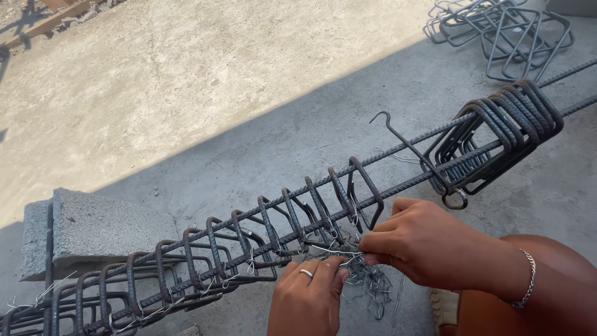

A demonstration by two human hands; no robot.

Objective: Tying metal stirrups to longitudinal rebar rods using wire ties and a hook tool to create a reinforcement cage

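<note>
A rebar cage (261,230) of long ribbed bars and square stirrups runs from lower left to upper right. My left hand (308,298), with a ring on one finger, and my right hand (423,242), with a chain bracelet at the wrist, meet just below the bars. Between their fingertips they pinch a thin piece of tie wire (336,252). Under the hands lies a loose bundle of short tie wires (367,286). A hooked metal tying tool (413,152) hangs on the bars to the right of my right hand.
A bunch of untied stirrups (504,134) sits pushed together on the bars at the right. A grey concrete block (93,230) props the cage at the left. More loose stirrups (497,31) lie on the concrete floor at top right. My knee (547,292) is at lower right.
</note>
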